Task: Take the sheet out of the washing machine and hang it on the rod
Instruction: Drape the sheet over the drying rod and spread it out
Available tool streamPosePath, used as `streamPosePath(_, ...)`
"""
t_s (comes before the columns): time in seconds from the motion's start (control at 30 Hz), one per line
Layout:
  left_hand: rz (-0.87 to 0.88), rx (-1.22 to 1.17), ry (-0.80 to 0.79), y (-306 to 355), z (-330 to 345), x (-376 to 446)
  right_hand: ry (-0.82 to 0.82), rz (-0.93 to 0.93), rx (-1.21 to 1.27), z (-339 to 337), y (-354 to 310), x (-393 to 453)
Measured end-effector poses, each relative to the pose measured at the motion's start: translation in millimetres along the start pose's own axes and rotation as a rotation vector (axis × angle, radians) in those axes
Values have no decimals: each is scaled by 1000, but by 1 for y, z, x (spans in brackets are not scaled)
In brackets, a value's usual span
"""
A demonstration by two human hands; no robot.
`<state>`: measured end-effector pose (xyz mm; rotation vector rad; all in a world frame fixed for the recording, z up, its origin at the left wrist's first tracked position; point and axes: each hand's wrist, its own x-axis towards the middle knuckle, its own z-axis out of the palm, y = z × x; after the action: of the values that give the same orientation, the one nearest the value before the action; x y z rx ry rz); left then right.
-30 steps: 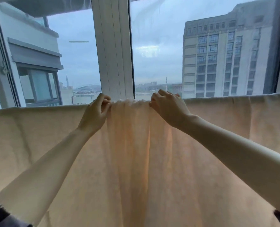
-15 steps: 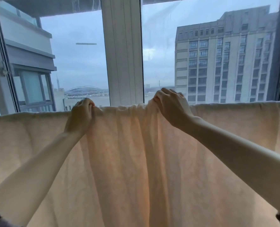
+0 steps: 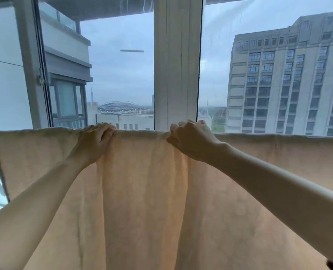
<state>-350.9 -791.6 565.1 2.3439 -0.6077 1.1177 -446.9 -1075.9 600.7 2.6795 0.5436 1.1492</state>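
Overhead, left hand (image 3: 95, 142) and right hand (image 3: 191, 140) grip sheet (image 3: 142, 191) top, fingers curled

Single head-worn wide-angle view, close behind the hung sheet (image 3: 142, 191), facing straight out at the white window mullion (image 3: 178, 65) rising just above the sheet's top edge, both forearms reaching up from the lower corners, tall building (image 3: 286, 78) beyond glass, right of mullion.
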Motion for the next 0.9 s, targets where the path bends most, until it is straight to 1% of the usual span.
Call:
streamPosePath(0.07, 10, 35, 3, -10, -4, -1, 32, -21, -73, 6, -11, 8)
streamPosePath(0.17, 18, 32, -3, -31, -12, 1, 36, -31, 13, 13, -30, 22)
streamPosePath(0.27, 43, 38, -20, -56, -20, 1, 22, -13, 34, 19, -50, 38)
streamPosePath(0.4, 157, 83, -36, -85, -29, 1, 38, 43, 2, 28, -83, 65)
streamPosePath(0.5, 178, 19, -80, -116, -43, 3, 29, 96, 11, 37, -113, 88)
streamPosePath(0.6, 263, 14, -107, -143, -54, 5, 50, 177, 5, 46, -137, 106)
streamPosePath(0.7, 337, 19, -47, -159, -60, 6, 83, 269, 14, 52, -157, 116)
streamPosePath(0.77, 334, -56, 2, -167, -65, 8, 112, 314, 66, 52, -167, 122)
streamPosePath(0.83, 331, -115, 19, -178, -68, 13, 131, 327, 96, 51, -175, 127)
streamPosePath(0.9, 313, -129, 16, -190, -70, 17, 115, 311, 95, 51, -182, 133)
